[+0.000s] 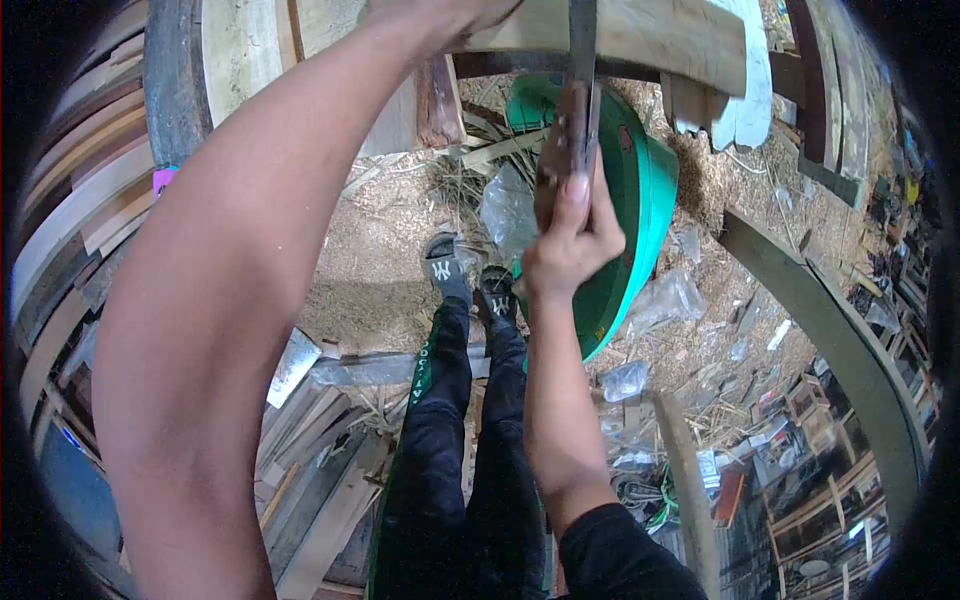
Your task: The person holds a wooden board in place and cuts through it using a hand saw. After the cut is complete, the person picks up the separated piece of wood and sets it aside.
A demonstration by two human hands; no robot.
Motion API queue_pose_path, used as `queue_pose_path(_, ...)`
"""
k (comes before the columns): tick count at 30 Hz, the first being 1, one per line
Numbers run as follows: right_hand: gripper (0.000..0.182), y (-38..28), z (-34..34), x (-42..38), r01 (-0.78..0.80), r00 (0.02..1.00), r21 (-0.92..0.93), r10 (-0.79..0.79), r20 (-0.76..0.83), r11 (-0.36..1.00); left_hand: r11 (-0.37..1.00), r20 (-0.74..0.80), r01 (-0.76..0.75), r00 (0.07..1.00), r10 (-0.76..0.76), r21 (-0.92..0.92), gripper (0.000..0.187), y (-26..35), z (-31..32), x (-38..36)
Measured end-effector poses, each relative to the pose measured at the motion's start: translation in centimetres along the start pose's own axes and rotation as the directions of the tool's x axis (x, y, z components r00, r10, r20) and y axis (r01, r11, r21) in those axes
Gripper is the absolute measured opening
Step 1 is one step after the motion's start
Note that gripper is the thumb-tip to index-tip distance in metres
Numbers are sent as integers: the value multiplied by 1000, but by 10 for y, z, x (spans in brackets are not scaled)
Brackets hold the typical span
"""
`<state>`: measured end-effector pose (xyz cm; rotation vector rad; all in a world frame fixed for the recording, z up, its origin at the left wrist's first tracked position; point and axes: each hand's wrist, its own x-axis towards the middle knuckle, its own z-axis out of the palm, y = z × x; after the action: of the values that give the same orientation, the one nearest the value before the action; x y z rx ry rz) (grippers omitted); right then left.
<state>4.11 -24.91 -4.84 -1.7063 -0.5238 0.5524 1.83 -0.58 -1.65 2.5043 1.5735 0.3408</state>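
Note:
My right hand point(572, 245) is wrapped round the brown handle of a handsaw point(582, 50), thumb laid along it. The saw's narrow blade points away from me and crosses a pale wooden board point(670, 42) at the top of the view. At the upper edge, my left hand point(445, 15) rests by the same board, left of the blade. Its fingers are mostly cut off by the frame, so their grip is hidden. Below the saw stands a green plastic basin point(650, 200), partly covered by my right hand and forearm.
Stacked planks point(90, 170) line the left side. A long curved-looking beam point(840, 300) runs down the right. Sawdust, wood scraps and clear plastic bags point(665, 300) cover the ground. My sandalled feet point(447, 268) stand beside the basin, near a low timber point(385, 368).

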Motion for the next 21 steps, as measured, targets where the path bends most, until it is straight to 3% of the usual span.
queue_pose_path(2, 54, 20, -15, -29, 42, 999, 34, -43, 10, 999, 999, -16, -49, 999, 49, 5, 53, 8, -9, -3)
queue_pose_path(3, 46, 28, -32, -48, 133, 991, -97, -130, 38, 986, 994, 186, 99, 978, -89, -40, 53, 14, -14, 1)
queue_pose_path(4, 46, 22, -38, -60, 48, 998, -9, -47, 31, 999, 969, 363, 243, 908, -208, -53, 54, 18, -23, 12)
queue_pose_path(5, 46, 18, -37, -68, -43, 999, 82, 40, 35, 996, 969, 345, 241, 915, -209, -53, 54, 22, -33, 19)
queue_pose_path(6, 45, 11, -29, -58, -19, 1000, 85, 19, 4, 996, 954, 386, 294, 888, -251, -56, 53, 27, -40, 17)
queue_pose_path(7, 43, 4, -26, -48, 16, 1000, -47, -15, 20, 999, 937, 442, 345, 851, -284, -61, 54, 33, -42, 10)
queue_pose_path(8, 42, -21, -18, -29, -142, 990, -17, 142, 17, 990, 997, 152, 52, 987, -43, -52, 53, 6, -14, 7)
queue_pose_path(9, 41, -38, -6, -13, -294, 956, 23, 293, 25, 956, 998, 141, 51, 989, -44, -46, 53, 5, -17, 8)
queue_pose_path(10, 41, -31, 5, -8, -179, 983, 96, 182, -29, 979, 997, 125, 15, 992, -6, -71, 53, 4, -20, 4)
queue_pose_path(11, 41, -29, 2, -13, -186, 982, 88, 189, -29, 979, 995, 114, -20, 993, 32, -102, 53, 6, -23, -1)
queue_pose_path(14, 50, -17, -19, -47, 32, 999, -117, -36, -31, 993, 998, 173, -5, 985, 16, -63, 52, 8, -18, 4)
queue_pose_path(15, 51, -23, -33, -67, -47, 999, -119, 49, 13, 992, 998, 164, -5, 986, 16, -69, 52, 8, -17, 5)
queue_pose_path(17, 51, -26, -30, -70, 11, 999, -46, -14, -48, 999, 999, 162, 4, 987, 4, -50, 53, 6, -17, 5)
queue_pose_path(18, 50, -28, -30, -67, -80, 996, -83, 76, -46, 993, 998, 178, 3, 984, 7, -56, 53, 7, -15, 1)
queue_pose_path(19, 49, -27, -28, -59, -165, 986, -118, 160, -51, 979, 994, 191, 65, 980, -48, -84, 53, 9, -13, -1)
queue_pose_path(21, 45, -22, -19, -43, -112, 992, -52, 108, -71, 992, 976, 177, 183, 971, -161, -116, 55, 8, -23, 9)
